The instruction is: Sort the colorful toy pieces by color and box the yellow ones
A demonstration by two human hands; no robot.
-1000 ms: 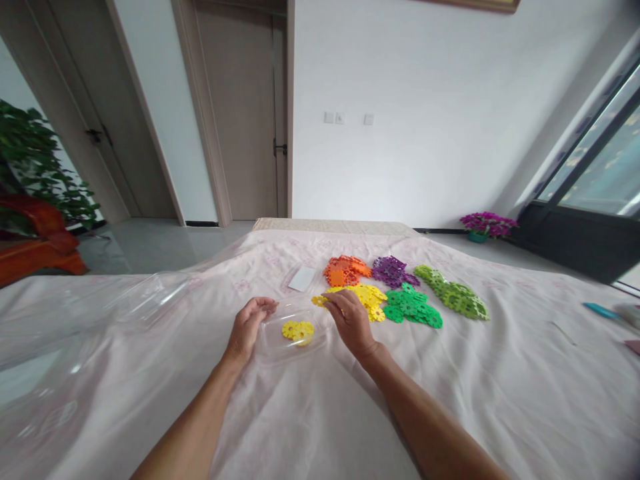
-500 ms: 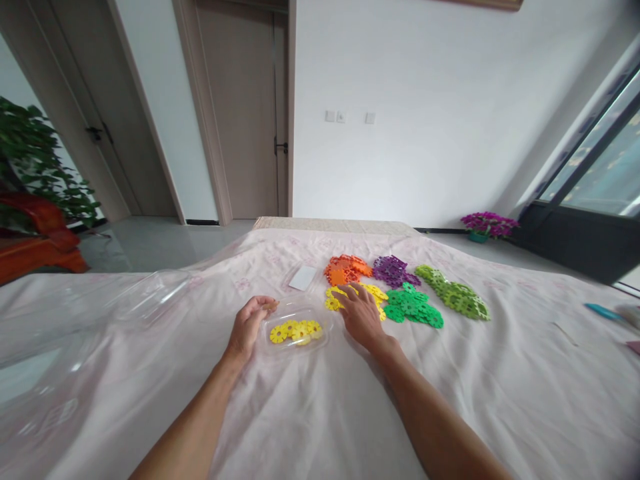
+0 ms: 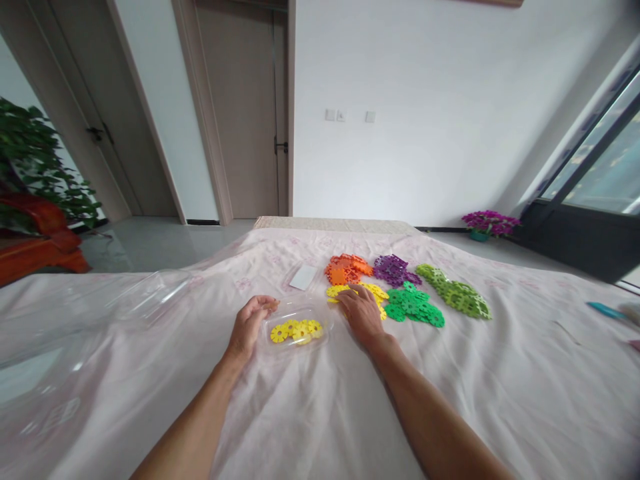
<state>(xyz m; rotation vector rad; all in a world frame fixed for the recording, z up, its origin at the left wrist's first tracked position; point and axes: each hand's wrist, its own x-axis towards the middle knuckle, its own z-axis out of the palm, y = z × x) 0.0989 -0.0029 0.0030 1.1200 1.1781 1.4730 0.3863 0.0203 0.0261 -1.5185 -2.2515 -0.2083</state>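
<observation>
My left hand (image 3: pixel 247 328) pinches the left rim of a clear plastic container (image 3: pixel 324 333) on the cloth. Several yellow flower-shaped discs (image 3: pixel 279 333) lie inside it. Over the loose pile of yellow flower-shaped discs (image 3: pixel 376 291), my right hand (image 3: pixel 362 313) has its fingers drawn together on a yellow disc (image 3: pixel 337 291); the fingertips are partly hidden. Against the yellow pile on the right rests a heap of green flower-shaped discs (image 3: pixel 414 305). Behind it are orange plastic pieces (image 3: pixel 347 269) and purple pieces (image 3: pixel 393 270).
Light green pieces (image 3: pixel 455 292) form a long pile at the right. A clear container with a white label (image 3: pixel 303 277) stands behind my left hand. More clear plastic containers (image 3: pixel 150 297) lie on the left. A blue object (image 3: pixel 605 310) is at the right edge of the patterned cloth (image 3: pixel 310 427).
The fingers of my right hand have drawn closer together over the yellow pile, where a disc has shifted. My left hand and the container stay in place.
</observation>
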